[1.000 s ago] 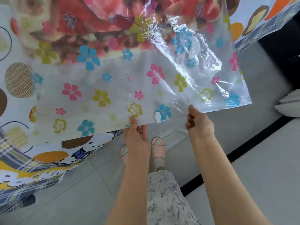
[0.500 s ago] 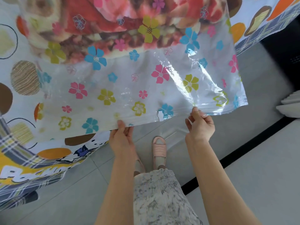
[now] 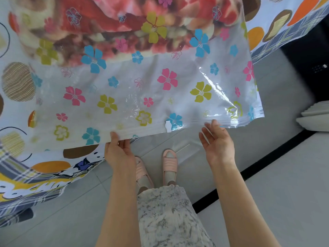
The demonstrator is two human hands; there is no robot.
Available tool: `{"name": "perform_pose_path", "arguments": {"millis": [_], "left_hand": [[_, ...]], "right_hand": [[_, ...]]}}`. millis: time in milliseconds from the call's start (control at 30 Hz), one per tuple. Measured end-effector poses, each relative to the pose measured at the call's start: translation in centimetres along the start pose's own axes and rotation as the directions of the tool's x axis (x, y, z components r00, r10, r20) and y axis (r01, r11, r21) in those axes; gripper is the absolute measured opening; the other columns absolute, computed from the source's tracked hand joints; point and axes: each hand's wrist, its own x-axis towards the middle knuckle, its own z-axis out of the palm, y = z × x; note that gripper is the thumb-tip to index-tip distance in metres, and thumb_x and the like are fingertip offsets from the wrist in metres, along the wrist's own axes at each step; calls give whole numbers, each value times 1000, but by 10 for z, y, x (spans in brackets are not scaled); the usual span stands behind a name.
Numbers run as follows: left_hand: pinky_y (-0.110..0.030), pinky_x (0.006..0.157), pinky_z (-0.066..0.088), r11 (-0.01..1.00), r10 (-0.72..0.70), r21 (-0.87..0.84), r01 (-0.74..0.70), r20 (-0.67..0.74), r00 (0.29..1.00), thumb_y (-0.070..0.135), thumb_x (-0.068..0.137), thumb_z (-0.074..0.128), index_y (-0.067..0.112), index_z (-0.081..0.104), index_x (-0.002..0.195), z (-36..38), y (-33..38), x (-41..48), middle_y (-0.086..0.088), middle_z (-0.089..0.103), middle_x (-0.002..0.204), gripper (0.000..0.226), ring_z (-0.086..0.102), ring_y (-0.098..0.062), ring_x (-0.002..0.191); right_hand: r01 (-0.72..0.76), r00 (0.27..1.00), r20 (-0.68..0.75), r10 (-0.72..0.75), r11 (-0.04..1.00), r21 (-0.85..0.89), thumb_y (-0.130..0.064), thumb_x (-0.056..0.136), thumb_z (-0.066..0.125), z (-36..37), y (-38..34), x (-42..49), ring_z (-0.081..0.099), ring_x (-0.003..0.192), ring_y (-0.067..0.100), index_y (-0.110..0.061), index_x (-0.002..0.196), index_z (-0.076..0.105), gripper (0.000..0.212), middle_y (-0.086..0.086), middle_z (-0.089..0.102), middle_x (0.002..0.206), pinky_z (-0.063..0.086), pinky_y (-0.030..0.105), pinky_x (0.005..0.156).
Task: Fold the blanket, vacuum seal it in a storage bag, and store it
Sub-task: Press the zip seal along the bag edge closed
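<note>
A clear storage bag [image 3: 160, 97] printed with coloured flowers lies on the bed and overhangs its near edge. The folded red and pink blanket [image 3: 124, 24] sits inside it at the far end. A small white slider clip [image 3: 167, 126] sits on the bag's zip edge. My left hand [image 3: 118, 152] pinches that edge left of the clip, thumb on top and fingers underneath. My right hand [image 3: 218, 145] is spread open just below the edge to the right of the clip, its fingertips near the plastic.
The bed carries a cartoon-print sheet [image 3: 44, 168] that hangs down at the left. Below is grey tiled floor [image 3: 284, 175] with a black strip [image 3: 249, 172]. My feet in pink slippers [image 3: 169, 161] stand under the bag. White stacked items [image 3: 316, 118] lie at the right.
My left hand has slid left along the bag's edge. My right hand has let go of its pinch and opened. The bag's right side has settled flatter.
</note>
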Motion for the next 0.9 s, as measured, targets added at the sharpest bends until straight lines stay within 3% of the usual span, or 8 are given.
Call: {"name": "perform_pose_path", "arguments": {"millis": [67, 167, 267, 500, 667, 767, 833, 900], "left_hand": [[-24, 72, 56, 999, 32, 27, -31, -28, 999, 8, 92, 56, 12, 60, 96, -2, 7, 0, -1, 66, 95, 7, 65, -11, 83], [-21, 69, 55, 999, -2, 53, 6, -85, 996, 8, 92, 56, 7, 58, 107, 4, 10, 0, -2, 63, 93, 16, 61, -9, 80], [-18, 67, 53, 995, -60, 68, 68, -118, 991, 8, 92, 55, 7, 58, 105, 11, 12, -2, -1, 60, 88, 13, 58, -9, 76], [-27, 64, 57, 996, -74, 55, 74, 5, 997, 15, 92, 57, 10, 58, 108, -5, 25, -2, -1, 64, 92, 17, 63, -16, 81], [-24, 67, 57, 989, 29, 144, -24, -31, 999, 10, 91, 58, 11, 60, 94, -16, 43, 9, -2, 66, 94, 4, 65, -9, 79], [-24, 70, 56, 991, -10, 134, 16, -45, 999, 5, 91, 56, 6, 58, 102, -12, 44, 8, -5, 63, 98, 11, 62, -11, 80], [-21, 62, 55, 994, -35, 96, 44, -91, 995, 2, 90, 55, 4, 56, 108, -8, 43, 6, -9, 62, 99, 18, 61, -11, 72], [-18, 49, 52, 990, -60, 116, 74, -122, 991, 1, 89, 56, 3, 57, 100, -7, 45, 4, -7, 63, 85, 11, 61, -7, 55]], "right_hand": [[4, 1000, 6, -4, 1000, -18, -20, 93, 57, -1, 0, -1, 64, 84, 15, -15, 91, 61, 6, 2, 66, 91, 52, 30, 85], [-11, 1000, 9, 12, 999, -53, -22, 92, 59, -1, 6, -4, 64, 87, 17, -16, 93, 62, 7, 1, 66, 93, 52, 30, 85], [-57, 997, 42, 60, 996, -68, -24, 92, 59, 4, 15, -9, 63, 92, 18, -16, 94, 61, 8, 2, 66, 95, 51, 33, 89], [-190, 978, 49, 203, 963, -189, -22, 89, 64, 27, 33, -20, 60, 90, 17, -14, 98, 62, 12, 3, 63, 94, 49, 37, 91], [-332, 929, 46, 367, 882, -336, -24, 85, 67, 46, 56, -32, 59, 84, 18, -12, 94, 63, 15, 4, 62, 93, 49, 32, 78], [-393, 854, 110, 509, 768, -506, -29, 81, 71, 71, 88, -51, 54, 70, 15, -12, 90, 64, 21, 4, 62, 88, 44, 28, 63], [-342, 865, 138, 482, 769, -540, -29, 80, 73, 94, 113, -62, 55, 72, 14, -12, 94, 65, 24, 2, 64, 85, 45, 24, 61], [-292, 900, 150, 410, 820, -492, -23, 82, 72, 118, 132, -71, 55, 71, 14, -10, 89, 65, 16, 3, 63, 79, 41, 23, 58]]}}
